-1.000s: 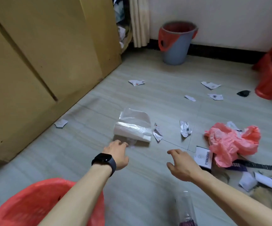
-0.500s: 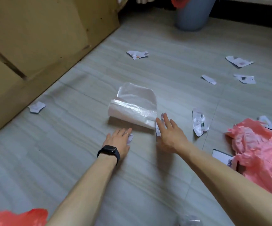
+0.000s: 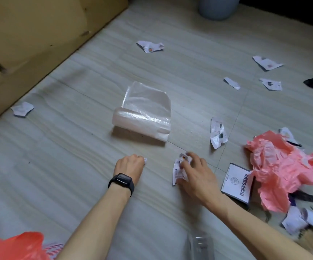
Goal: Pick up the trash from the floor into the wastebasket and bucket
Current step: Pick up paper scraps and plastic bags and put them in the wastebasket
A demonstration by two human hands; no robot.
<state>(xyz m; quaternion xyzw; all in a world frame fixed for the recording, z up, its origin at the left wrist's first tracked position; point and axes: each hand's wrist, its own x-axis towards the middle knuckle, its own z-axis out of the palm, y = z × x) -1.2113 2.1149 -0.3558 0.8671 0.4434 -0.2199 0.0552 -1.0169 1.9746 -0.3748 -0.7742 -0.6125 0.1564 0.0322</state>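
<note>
A person's right hand (image 3: pixel 195 175) is curling its fingers over a printed paper scrap (image 3: pixel 178 171) low on the floor, thumb and fingertips pinching it, though I cannot tell whether it is lifting clear yet. Beside it at nine o'clock, the left hand (image 3: pixel 129 166), wearing a black watch (image 3: pixel 122 182), is balling into a loose fist with a small white scrap (image 3: pixel 145 160) peeping out at the knuckles. The thin paper is likely lying nearly flat on smooth flooring, so the pinch may be slipping or tearing it, and the tiny piece may be dropping out of the fist on the way to a bin. A rolled clear plastic sheet (image 3: pixel 144 111) is resting at twelve o'clock from the hands, probably light enough that a passing arm sends it sliding. More paper bits (image 3: pixel 150 46) are lying toward twelve and two o'clock, one torn slip (image 3: pixel 217 135) near two. At three o'clock a crumpled pink bag (image 3: pixel 286 169) is overlapping a white booklet (image 3: pixel 237 182). The red-lined wastebasket (image 3: pixel 11 246) is showing at seven o'clock, the grey bucket (image 3: pixel 219 8) well apart at twelve. The pale striped floor (image 3: pixel 67 147) is running up to a yellow wooden cabinet (image 3: pixel 30 34) at ten o'clock.
</note>
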